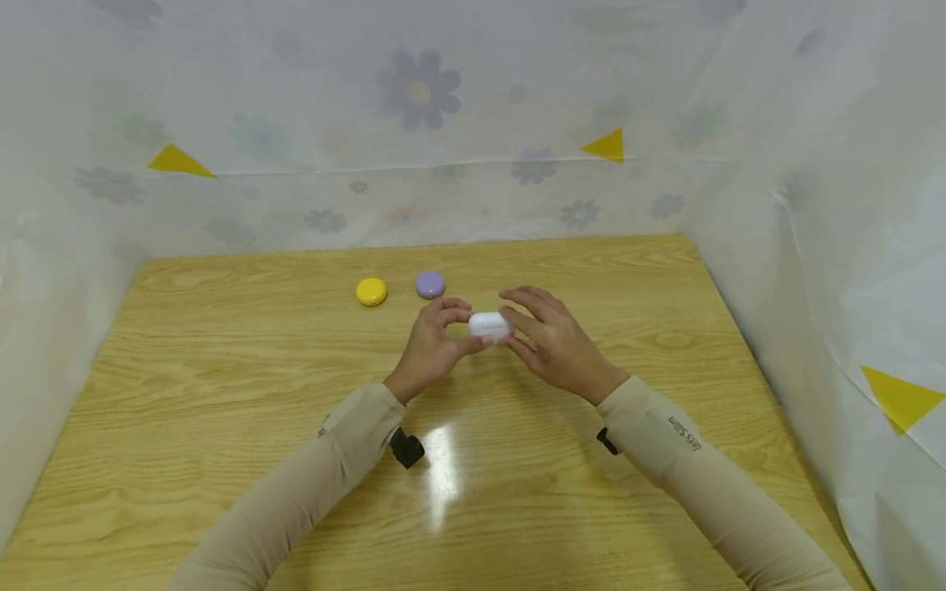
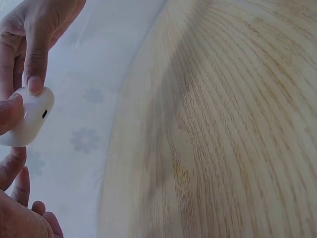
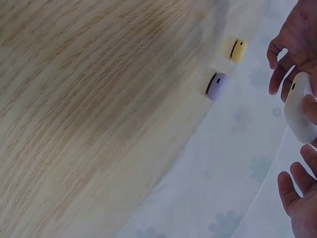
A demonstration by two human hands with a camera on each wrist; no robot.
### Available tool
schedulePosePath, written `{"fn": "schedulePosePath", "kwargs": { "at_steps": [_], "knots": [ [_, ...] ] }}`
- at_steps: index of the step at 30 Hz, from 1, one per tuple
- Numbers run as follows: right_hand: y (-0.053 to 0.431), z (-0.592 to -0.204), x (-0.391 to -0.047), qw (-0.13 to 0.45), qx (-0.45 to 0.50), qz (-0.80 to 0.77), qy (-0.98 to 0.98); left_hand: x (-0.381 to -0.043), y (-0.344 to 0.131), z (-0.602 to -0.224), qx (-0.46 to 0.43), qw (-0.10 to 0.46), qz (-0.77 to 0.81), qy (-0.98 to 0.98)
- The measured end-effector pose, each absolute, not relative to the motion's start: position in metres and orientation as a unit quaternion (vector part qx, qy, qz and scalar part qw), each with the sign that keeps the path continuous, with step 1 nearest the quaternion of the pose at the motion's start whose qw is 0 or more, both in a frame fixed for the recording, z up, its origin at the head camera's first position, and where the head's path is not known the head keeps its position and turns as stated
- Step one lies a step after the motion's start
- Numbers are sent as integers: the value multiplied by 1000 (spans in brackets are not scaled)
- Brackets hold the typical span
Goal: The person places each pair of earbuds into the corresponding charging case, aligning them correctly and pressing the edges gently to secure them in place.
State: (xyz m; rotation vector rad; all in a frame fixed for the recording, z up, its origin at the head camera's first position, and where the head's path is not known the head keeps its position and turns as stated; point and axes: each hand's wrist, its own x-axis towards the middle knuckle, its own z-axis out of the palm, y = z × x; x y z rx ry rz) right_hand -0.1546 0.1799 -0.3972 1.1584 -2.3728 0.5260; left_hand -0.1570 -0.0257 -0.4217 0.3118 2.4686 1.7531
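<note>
Both hands hold a white earbud case (image 1: pixel 488 323) raised over the middle of the table. My left hand (image 1: pixel 434 343) grips its left end, the thumb along the near side. At the right end, my right hand (image 1: pixel 557 345) pinches it between thumb and finger, while other fingers stand off it. A small dark slot shows on the case (image 2: pixel 37 116) in the left wrist view. The case (image 3: pixel 298 106) looks closed in the right wrist view, partly covered by fingers.
Behind the hands on the wood-grain table (image 1: pixel 222 394) lie a round yellow compact-like item (image 1: pixel 371 291) and a matching purple one (image 1: pixel 430 284). White flower-patterned sheeting (image 1: pixel 296 205) encloses the back and sides, with yellow triangles (image 1: pixel 608 146) on it.
</note>
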Motion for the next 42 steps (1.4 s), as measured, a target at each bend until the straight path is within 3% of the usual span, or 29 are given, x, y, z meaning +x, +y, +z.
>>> {"fn": "schedulePosePath", "kwargs": {
  "at_steps": [8, 17, 26, 42],
  "knots": [
    [177, -403, -154, 244, 414, 180, -858, -155, -28, -416, 85, 29, 565, 820],
    [170, -404, -158, 256, 403, 148, -866, -157, -29, -417, 67, 49, 568, 819],
    [167, -403, -172, 242, 403, 163, -867, -159, -39, -419, 126, -11, 522, 843],
    [179, -422, -252, 77, 316, 196, -925, -140, -63, -427, 220, 29, 320, 921]
  ]
}}
